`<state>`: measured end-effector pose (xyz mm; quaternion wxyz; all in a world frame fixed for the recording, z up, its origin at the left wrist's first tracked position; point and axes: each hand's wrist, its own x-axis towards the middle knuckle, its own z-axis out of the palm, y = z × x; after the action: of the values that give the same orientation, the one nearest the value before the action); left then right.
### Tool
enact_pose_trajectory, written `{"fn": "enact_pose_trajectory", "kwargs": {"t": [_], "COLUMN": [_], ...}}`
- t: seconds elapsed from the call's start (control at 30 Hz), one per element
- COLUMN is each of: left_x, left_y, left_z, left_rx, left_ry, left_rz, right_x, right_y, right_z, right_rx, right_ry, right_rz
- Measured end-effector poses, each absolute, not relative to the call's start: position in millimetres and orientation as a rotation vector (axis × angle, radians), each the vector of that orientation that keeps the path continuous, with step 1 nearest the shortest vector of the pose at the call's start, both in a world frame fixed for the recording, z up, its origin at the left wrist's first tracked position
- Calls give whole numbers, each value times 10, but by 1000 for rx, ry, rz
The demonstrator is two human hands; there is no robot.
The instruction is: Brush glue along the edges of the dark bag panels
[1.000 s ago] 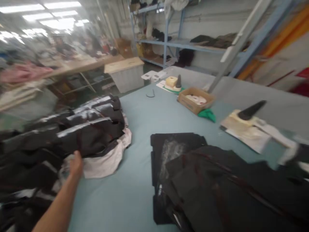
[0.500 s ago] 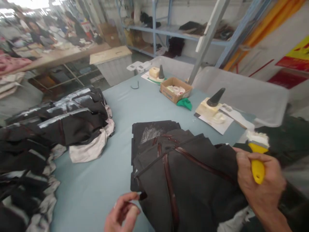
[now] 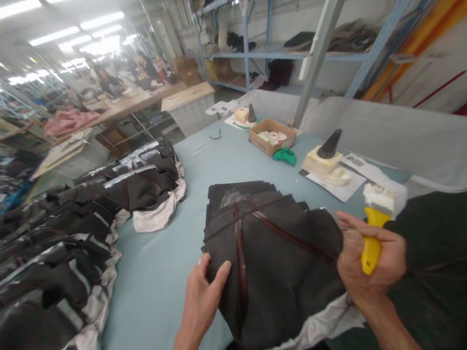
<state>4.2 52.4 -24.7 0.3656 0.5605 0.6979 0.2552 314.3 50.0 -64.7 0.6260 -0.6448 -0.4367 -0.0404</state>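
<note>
Left hand (image 3: 204, 291) flat, fingers spread on dark fabric piece (image 3: 277, 262), right hand (image 3: 368, 262) gripping yellow-handled brush (image 3: 375, 228), cardboard box (image 3: 272, 137) near table (image 3: 164, 272) far edge

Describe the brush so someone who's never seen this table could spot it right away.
Look at the pale blue table, near its right edge. Beside the dark fabric pieces, the right hand holds the brush. It alone has a bright yellow handle, topped with white bristles.

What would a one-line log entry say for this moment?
left hand: pressing on dark fabric piece | right hand: gripping yellow-handled brush | fabric on blue-grey table | dark stack at left
</note>
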Motion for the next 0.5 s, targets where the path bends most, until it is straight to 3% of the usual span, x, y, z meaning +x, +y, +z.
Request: {"fn": "enact_pose_trajectory", "kwargs": {"t": [0.2,0.5], "left_x": [-39,-123], "left_y": [769,533], "left_z": [-70,-380], "left_rx": [1393,1497], "left_ry": [1450,1789], "left_rz": [551,774], "right_x": [3242,2947], "right_y": [459,472], "right_z": [-495,1], "right_rx": [-1196,-1320], "right_ry": [-1431,-1485], "right_rz": [-202,61]}}
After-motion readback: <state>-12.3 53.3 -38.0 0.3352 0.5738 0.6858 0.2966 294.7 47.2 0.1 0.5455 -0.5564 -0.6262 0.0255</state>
